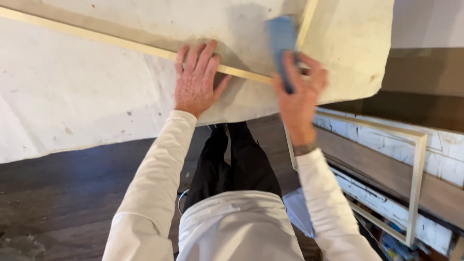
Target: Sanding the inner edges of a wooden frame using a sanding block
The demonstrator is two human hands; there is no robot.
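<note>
A pale wooden frame lies on a table covered with an off-white stained cloth. My left hand rests flat, fingers spread, on the frame's long strip, pressing it down. My right hand grips a blue sanding block and holds it against the frame's corner where a second strip meets the long one. The block looks blurred.
A second pale wooden frame leans at the right against white and brown boards. Dark wood floor runs below the table edge. My dark trousers and white shirt fill the lower middle.
</note>
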